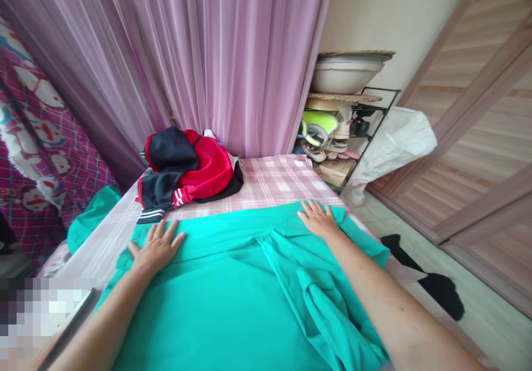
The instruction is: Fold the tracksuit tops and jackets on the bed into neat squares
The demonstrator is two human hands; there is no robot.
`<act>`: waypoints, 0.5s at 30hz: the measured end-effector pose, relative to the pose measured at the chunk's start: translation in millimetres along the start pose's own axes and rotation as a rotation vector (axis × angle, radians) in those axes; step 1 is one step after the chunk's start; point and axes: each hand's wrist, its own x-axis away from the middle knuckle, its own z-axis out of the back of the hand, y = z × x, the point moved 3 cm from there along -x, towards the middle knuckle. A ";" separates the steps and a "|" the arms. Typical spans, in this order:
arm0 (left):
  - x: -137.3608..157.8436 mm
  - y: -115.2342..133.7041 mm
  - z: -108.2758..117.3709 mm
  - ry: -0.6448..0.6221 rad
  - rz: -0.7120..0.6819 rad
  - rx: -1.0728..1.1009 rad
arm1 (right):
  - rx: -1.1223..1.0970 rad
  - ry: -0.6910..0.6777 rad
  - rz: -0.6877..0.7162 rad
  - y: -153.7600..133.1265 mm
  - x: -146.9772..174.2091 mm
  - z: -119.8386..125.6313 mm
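A turquoise garment point(216, 304) lies spread over the near part of a table with a pink checked cloth point(274, 180). My left hand point(155, 246) rests flat on its far left part, fingers spread. Near the far right edge my right hand point(318, 219) lies on the fabric, fingers stretched out. Neither hand grips the cloth. On the right side a sleeve-like piece is folded over and bunched in creases. The garment's near end runs out of view at the bottom.
Behind it sits a heap of red and dark clothes point(208, 166). More turquoise cloth point(91, 219) hangs at the left edge. A lilac curtain point(249, 55) closes the back. To the right stand a shoe rack point(366, 138), a white bag point(399, 144) and dark cloth point(440, 293) on the floor.
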 end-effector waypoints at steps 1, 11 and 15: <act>-1.2 -10.6 2.5 -0.015 0.071 0.009 | -0.004 0.007 0.003 -1.6 -0.1 0.1; 15.3 21.7 27.6 -0.019 0.116 -0.070 | -0.216 -0.048 0.137 12.1 15.9 16.2; 66.3 129.9 36.9 0.048 -0.376 0.028 | -0.339 0.063 0.183 26.7 33.0 7.8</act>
